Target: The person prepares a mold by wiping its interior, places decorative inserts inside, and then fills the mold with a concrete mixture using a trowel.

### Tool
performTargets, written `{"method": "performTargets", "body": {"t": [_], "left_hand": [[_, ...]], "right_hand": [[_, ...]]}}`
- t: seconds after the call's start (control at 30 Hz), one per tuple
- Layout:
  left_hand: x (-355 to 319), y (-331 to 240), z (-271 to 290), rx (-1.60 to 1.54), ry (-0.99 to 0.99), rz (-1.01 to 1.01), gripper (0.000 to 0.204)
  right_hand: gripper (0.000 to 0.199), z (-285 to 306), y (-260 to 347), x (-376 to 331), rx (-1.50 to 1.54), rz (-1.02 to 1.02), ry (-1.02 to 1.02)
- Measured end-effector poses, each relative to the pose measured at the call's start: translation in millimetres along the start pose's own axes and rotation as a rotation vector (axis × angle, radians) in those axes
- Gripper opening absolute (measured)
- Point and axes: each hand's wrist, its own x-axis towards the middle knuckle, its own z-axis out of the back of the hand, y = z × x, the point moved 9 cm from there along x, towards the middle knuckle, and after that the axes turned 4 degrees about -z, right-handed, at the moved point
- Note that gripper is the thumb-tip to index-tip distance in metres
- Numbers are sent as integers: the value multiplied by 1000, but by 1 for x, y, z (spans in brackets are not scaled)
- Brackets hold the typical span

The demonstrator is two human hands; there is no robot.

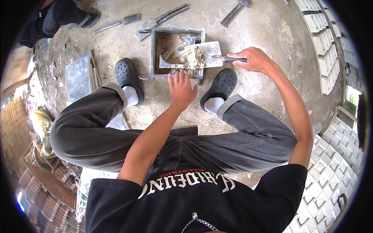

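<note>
My right hand (254,60) is closed around the dark handle of a trowel (213,53), held from the right side. A lump of damp, crumbly mortar (195,58) sits on the blade, over the right part of a rectangular metal mould box (154,50). Inside the box are a curved-edged metal piece (167,65) and some loose mortar, partly covered by the trowel. My left hand (182,88) is open, fingers spread, at the near wall of the box. Whether its fingertips touch the rim, I cannot tell.
Beyond the box lie a flat-bladed tool (131,19), a long metal tool (167,17) and a hammer-like tool (235,13). My shoes flank the box. Flat plates (77,77) lie left; white moulded blocks (326,46) line the right. Another person's leg (64,17) is upper left.
</note>
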Motion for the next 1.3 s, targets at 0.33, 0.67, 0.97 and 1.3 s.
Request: {"method": "performTargets", "body": {"t": [0.33,0.67,0.97,1.3], "left_hand": [[-8,17,-10,-192,-204,153,74],[-27,27,-96,-2151,-380,1430,70],[-18,89,-15,-1341,-597,1420,64],[5,129,6,-1048,-532,1692,55]], "right_hand": [[37,1,16,-6,-131,68,-17],[34,-8,30,5,-203,71,15],[36,3,19,14,203,-123,88],[43,9,73,78,556,-363,343]]}}
